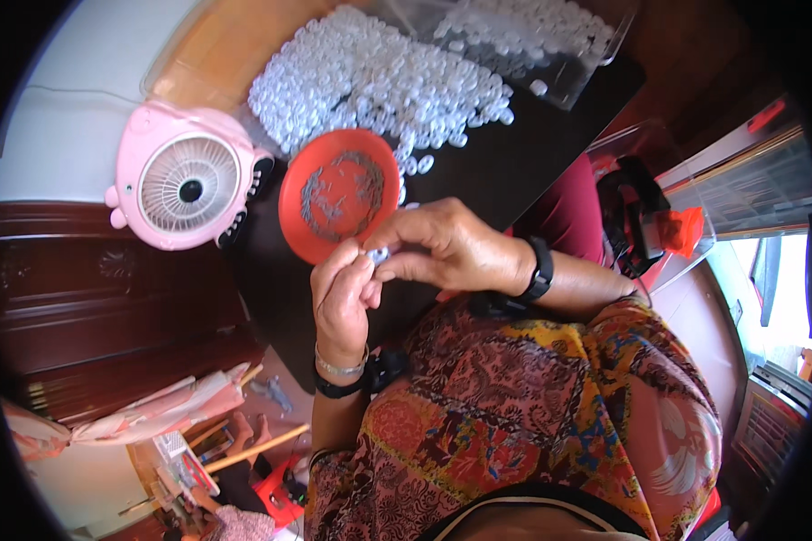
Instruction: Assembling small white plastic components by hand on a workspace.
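Floral, multicoloured patterned fabric of a shirt [514,397] spreads closest. Just beyond it, the left hand [341,293] and right hand [451,245] meet, fingers of both pinching a small, pale plastic piece [378,256] near the rim of a round, orange-red bowl [290,200]. That bowl holds thin, grey, metallic-looking bits [338,209]. Behind, translucent oval plastic pieces [370,77] lie heaped; a clear, rectangular plastic bin [570,88] contains whitish pieces [532,22] on the dark surface [532,149].
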`<state>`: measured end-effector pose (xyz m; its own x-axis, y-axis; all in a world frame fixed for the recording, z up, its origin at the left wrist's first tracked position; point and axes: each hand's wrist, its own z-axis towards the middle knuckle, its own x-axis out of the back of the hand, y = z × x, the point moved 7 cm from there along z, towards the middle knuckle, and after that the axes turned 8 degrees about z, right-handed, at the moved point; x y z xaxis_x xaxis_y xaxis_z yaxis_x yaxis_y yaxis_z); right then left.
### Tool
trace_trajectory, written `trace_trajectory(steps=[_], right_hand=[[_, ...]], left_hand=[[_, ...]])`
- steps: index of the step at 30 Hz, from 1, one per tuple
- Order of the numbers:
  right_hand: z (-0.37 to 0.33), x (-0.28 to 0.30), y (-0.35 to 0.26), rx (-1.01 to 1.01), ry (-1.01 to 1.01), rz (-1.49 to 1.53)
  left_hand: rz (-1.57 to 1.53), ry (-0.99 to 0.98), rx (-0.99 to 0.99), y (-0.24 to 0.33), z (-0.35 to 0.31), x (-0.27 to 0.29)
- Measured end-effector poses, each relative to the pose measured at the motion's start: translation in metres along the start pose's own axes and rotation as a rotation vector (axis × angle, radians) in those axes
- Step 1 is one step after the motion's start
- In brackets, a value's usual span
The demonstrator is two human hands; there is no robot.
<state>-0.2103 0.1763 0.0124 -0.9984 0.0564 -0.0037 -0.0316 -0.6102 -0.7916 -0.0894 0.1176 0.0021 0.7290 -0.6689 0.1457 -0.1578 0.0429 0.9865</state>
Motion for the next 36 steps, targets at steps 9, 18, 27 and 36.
trace_trajectory(steps=[9,18,27,36], right_hand=[[0.004,-0.002,-0.012,0.034,-0.018,-0.041],[0.006,-0.008,-0.017,0.052,-0.023,-0.054],[0.009,-0.015,-0.02,0.033,-0.027,-0.098],[0.025,0.013,-0.028,0.009,0.083,-0.29]], left_hand=[[-0.105,-0.016,-0.001,0.006,-0.001,-0.006],[-0.192,-0.002,-0.049,0.011,-0.004,-0.003],[-0.34,0.006,-0.005,0.0,-0.008,-0.001],[-0.274,-0.001,-0.146,0.0,-0.001,0.002]])
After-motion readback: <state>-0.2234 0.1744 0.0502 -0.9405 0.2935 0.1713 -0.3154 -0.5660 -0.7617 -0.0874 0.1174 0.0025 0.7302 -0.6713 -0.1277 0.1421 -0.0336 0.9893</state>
